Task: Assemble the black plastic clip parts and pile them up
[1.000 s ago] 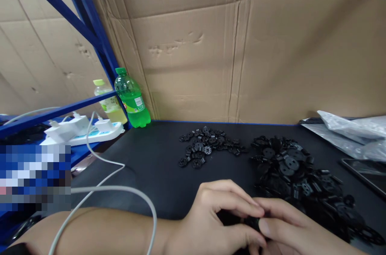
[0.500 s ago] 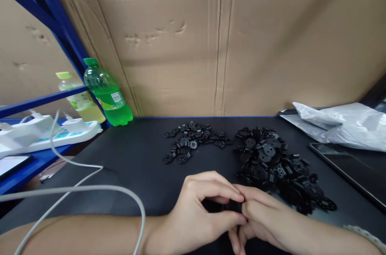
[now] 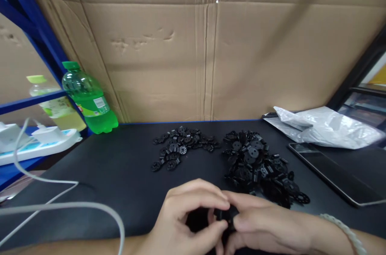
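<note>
My left hand (image 3: 185,219) and my right hand (image 3: 265,227) meet at the near edge of a black mat (image 3: 120,166). Their fingertips pinch a small black plastic part (image 3: 225,215) between them; most of it is hidden by the fingers. Just beyond my right hand lies a large heap of black round plastic parts (image 3: 256,164). A smaller, flatter pile of black parts (image 3: 181,148) lies to its left, farther from both hands. A pale bead bracelet (image 3: 343,227) circles my right wrist.
A cardboard wall (image 3: 211,58) closes the back. A green bottle (image 3: 89,100) and a pale yellow bottle (image 3: 51,102) stand at left by a blue rack (image 3: 33,21), with a white power strip (image 3: 39,142) and grey cable (image 3: 75,206). A crumpled plastic bag (image 3: 325,126) and a tablet (image 3: 334,172) lie at right.
The view has swung to the right, so the bottles and piles shifted left in the picture. Both hands stay together on the small black part.
</note>
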Available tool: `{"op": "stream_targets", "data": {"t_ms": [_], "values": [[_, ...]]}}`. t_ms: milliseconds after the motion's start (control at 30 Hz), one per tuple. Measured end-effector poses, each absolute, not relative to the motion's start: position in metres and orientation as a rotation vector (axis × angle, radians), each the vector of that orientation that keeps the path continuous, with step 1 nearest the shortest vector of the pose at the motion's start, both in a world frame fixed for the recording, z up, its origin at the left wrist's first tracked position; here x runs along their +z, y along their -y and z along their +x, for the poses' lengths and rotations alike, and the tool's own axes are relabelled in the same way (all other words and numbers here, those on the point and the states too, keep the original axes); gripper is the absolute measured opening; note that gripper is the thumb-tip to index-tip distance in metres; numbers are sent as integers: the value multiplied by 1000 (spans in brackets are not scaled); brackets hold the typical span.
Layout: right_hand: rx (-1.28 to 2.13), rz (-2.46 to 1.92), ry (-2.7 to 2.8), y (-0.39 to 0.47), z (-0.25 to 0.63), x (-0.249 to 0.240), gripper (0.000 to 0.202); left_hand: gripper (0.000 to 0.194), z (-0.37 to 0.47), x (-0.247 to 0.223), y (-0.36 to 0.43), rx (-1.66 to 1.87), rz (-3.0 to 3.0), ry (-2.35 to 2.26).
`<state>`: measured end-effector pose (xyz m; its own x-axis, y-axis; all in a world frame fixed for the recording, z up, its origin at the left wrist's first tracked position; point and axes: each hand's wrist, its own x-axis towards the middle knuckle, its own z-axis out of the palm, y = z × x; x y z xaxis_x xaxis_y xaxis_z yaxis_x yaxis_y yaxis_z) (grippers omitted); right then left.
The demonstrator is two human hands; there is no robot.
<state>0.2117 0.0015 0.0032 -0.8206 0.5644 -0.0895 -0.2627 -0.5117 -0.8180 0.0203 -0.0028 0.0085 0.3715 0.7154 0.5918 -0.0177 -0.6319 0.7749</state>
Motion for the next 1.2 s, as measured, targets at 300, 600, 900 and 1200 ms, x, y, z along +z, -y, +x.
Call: {"op": "stream_targets", "data": {"t_ms": [300,600,900,1200], "values": [[2033,-675,1456,-5,220,8,38,37,10,19,-1,1512,1927,-750],[2217,-387,1278,-12,223,5,39,33,14,9,-4,1470,1946,-775],[2245,-378,1268,-10,223,5,32,34,15,6,-2,1425,1986,-762],[1893,-283,1707,-3,221,14,55,31,15,2,-3,1399,1959,-767]]}}
